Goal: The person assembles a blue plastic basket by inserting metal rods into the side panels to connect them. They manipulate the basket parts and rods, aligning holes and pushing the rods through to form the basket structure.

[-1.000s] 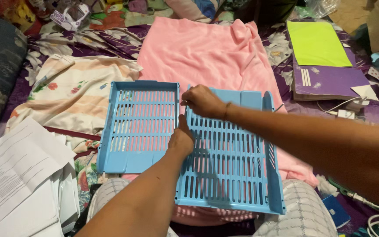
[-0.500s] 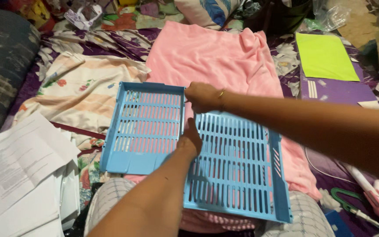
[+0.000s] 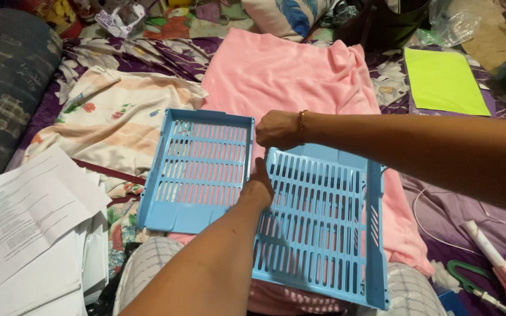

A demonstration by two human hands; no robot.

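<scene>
apparently both hands, left hand (image 3: 257, 186) and right hand (image 3: 277, 129), grip two blue trays (image 3: 317, 228).

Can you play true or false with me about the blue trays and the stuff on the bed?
1. There are two blue trays with slots, the left tray and the right tray. True.
2. The left hand rests where the two trays meet. True.
3. The right hand is holding the scissors. False: it is at the far corner of the right tray; the green-handled scissors lie apart, untouched.
4. The cloth under the trays is green. False: it is pink.
5. White papers lie to the left. True.
</scene>
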